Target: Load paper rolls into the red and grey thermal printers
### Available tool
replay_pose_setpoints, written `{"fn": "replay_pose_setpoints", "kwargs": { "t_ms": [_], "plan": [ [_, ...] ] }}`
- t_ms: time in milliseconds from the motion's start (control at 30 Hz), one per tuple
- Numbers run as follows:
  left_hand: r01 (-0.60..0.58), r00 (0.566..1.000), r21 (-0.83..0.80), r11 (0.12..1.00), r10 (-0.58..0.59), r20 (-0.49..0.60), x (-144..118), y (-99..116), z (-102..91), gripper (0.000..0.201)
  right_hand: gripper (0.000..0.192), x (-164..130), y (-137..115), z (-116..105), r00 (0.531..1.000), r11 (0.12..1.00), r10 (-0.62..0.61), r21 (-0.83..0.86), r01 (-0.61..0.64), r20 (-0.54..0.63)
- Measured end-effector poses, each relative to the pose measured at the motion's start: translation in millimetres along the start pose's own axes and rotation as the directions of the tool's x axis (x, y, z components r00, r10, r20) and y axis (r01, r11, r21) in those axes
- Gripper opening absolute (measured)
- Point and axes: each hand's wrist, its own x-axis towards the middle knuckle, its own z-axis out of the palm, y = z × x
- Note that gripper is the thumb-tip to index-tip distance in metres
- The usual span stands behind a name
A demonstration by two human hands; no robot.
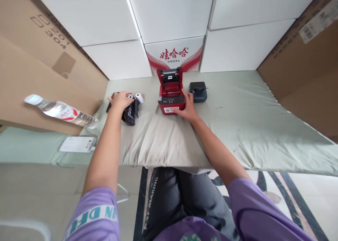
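Observation:
A small red and black printer [171,100] stands on the cloth with its lid raised and its inside showing. My right hand [188,107] grips its right side, thumb across the front near a white label. To the left, my left hand [120,100] is palm down with its thumb and fingers closed around a small white paper roll; only the roll's end [131,97] shows. Another white paper roll [139,98] lies just to the right. Under and beside that hand is a crumpled black plastic bag [130,113]. A dark item by its outer fingers is mostly hidden.
A dark grey device [198,92] sits right of the printer. A clear water bottle [63,111] and a white power bank [78,144] are at the left. White boxes [171,13] form the back; large cardboard boxes [34,57] flank both sides. The cloth's front edge is near my legs.

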Motion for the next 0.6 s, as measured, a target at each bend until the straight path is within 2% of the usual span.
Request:
{"fn": "replay_pose_setpoints", "kwargs": {
  "t_ms": [67, 133, 200, 267, 333, 367, 433, 500, 533, 567, 600],
  "plan": [
    [-0.037, 0.999, 0.042, 0.998, 0.036, 0.021, 2.6, 3.3, -4.0, 0.035, 0.12, -0.1, 0.4, 0.0, 1.0, 1.0, -0.005, 0.009, 0.005, -0.005],
    [-0.055, 0.998, 0.012, 0.998, 0.055, 0.021, 1.7, 0.9, -12.3, 0.033, 0.119, -0.4, 0.6, 0.1, 1.0, 1.0, -0.001, 0.02, 0.001, -0.004],
    [-0.072, 0.997, -0.113, 0.991, 0.069, -0.028, -3.3, -4.7, -23.8, 0.036, 0.12, -0.5, 0.3, 0.1, 1.0, 1.0, 0.018, 0.022, -0.018, 0.0],
    [-0.103, 0.987, -0.316, 0.943, 0.057, -0.151, -12.2, -9.1, -35.6, 0.041, 0.121, -0.4, -0.6, 0.0, 0.999, 0.999, 0.034, 0.021, -0.035, 0.007],
    [-0.146, 0.957, -0.543, 0.827, -0.021, -0.289, -23.4, -7.8, -44.9, 0.046, 0.121, -0.1, -1.6, -0.2, 0.999, 0.999, 0.041, 0.025, -0.041, 0.012],
    [-0.159, 0.946, -0.654, 0.74, -0.075, -0.314, -29.1, -4.1, -48.0, 0.047, 0.122, 0.0, -2.1, -0.3, 0.999, 0.999, 0.04, 0.028, -0.041, 0.013],
    [-0.161, 0.952, -0.834, 0.528, -0.141, -0.273, -39.0, 9.4, -50.6, 0.046, 0.122, 0.2, -2.5, -0.4, 0.999, 0.999, 0.039, 0.03, -0.04, 0.012],
    [-0.153, 0.972, -0.926, 0.345, -0.118, -0.204, -45.4, 29.9, -49.3, 0.045, 0.121, 0.2, -2.3, -0.3, 0.999, 0.999, 0.039, 0.025, -0.04, 0.007],
    [-0.16, 0.976, -0.94, 0.301, -0.094, -0.196, -47.1, 42.0, -47.9, 0.047, 0.12, 0.1, -2.2, -0.3, 0.999, 0.999, 0.039, 0.022, -0.039, 0.006],
    [-0.171, 0.979, -0.94, 0.295, -0.06, -0.197, -47.7, 54.7, -46.5, 0.048, 0.12, 0.0, -2.0, -0.2, 0.999, 0.999, 0.037, 0.02, -0.037, 0.004],
    [-0.185, 0.98, -0.924, 0.334, -0.005, -0.198, -47.6, 67.7, -45.4, 0.051, 0.12, -0.1, -2.0, -0.3, 0.999, 0.999, 0.033, 0.02, -0.033, 0.001]
  ]
}}
